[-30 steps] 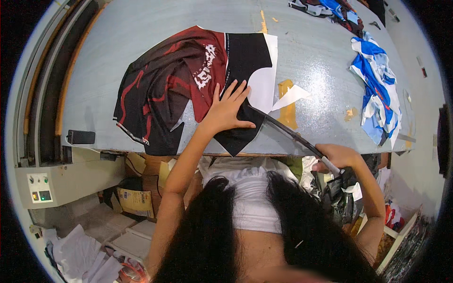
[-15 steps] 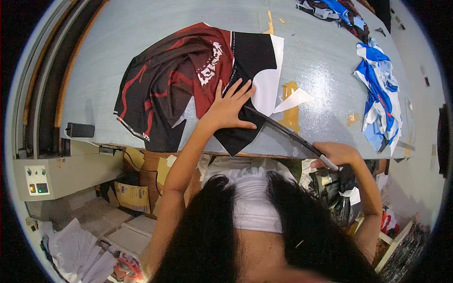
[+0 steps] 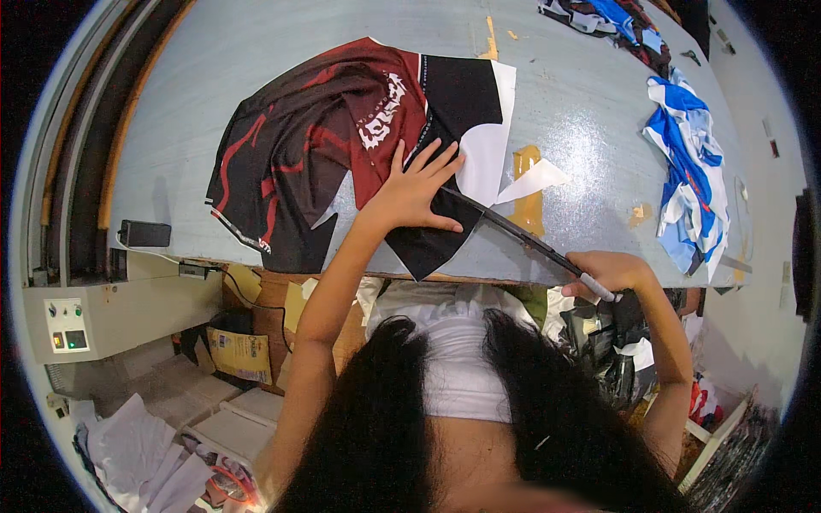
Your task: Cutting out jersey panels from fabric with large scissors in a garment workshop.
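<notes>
My left hand [image 3: 416,190] lies flat with its fingers spread, pressing on a dark red and black piece of printed sports fabric [image 3: 321,145] on the table. The piece is rumpled on its left side; its black part [image 3: 462,90] with a curved cut-out lies flat, a white strip [image 3: 483,158] along its right edge. My right hand [image 3: 609,271] is closed round the pale handle end of a long, thin black tool [image 3: 530,239]. The tool slants up to the left, its far end reaching the black fabric beside my left hand; the very tip is hard to make out.
A white pointed scrap [image 3: 534,179] lies near brown tape [image 3: 528,218] on the grey-blue table [image 3: 590,94]. Blue and white fabric pieces [image 3: 688,171] sit at the right, more cloth at the far right. A black power adapter [image 3: 145,233] rests by the left edge, above a control box [image 3: 73,325].
My right hand and the tool's handle end have moved up slightly. The fabric has shifted a little; my left hand stays spread in almost the same place.
</notes>
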Motion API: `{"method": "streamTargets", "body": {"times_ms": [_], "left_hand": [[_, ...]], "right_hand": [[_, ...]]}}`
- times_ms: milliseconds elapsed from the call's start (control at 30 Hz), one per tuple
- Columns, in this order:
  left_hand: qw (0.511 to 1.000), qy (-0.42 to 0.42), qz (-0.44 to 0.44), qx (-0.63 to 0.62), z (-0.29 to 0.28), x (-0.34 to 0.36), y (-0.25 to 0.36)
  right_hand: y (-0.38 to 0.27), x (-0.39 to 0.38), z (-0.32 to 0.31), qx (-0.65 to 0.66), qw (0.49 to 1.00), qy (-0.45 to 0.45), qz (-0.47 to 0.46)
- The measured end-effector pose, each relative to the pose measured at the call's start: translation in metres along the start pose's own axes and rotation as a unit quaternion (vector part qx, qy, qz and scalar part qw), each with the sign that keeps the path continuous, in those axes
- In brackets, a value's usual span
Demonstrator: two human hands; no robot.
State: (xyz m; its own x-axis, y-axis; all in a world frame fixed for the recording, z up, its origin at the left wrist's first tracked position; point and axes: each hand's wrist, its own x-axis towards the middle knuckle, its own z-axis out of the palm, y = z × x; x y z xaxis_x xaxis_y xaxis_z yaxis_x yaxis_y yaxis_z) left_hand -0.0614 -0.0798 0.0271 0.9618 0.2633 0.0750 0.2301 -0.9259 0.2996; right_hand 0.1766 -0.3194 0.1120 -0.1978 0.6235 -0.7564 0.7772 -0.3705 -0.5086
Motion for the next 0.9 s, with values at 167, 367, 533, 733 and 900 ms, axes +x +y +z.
{"method": "streamTargets", "body": {"times_ms": [167,367,533,733,900], "left_hand": [[1.0,0.003,0.007,0.003,0.0,0.0,-0.001],[1.0,-0.001,0.003,0.003,0.002,0.0,-0.003],[1.0,-0.001,-0.002,0.01,0.001,0.0,-0.002],[1.0,0.005,-0.009,0.007,0.002,-0.001,-0.001],[0.999,0.028,-0.012,0.015,0.008,-0.002,-0.001]], "right_hand": [[-0.005,-0.002,0.002,-0.006,1.0,0.029,-0.009],[-0.007,-0.001,0.004,0.013,0.999,0.037,-0.001],[-0.01,-0.002,0.007,0.013,0.999,0.026,0.019],[-0.008,-0.002,0.017,0.027,0.998,0.011,0.05],[-0.008,-0.003,0.027,0.051,0.997,0.062,-0.01]]}}
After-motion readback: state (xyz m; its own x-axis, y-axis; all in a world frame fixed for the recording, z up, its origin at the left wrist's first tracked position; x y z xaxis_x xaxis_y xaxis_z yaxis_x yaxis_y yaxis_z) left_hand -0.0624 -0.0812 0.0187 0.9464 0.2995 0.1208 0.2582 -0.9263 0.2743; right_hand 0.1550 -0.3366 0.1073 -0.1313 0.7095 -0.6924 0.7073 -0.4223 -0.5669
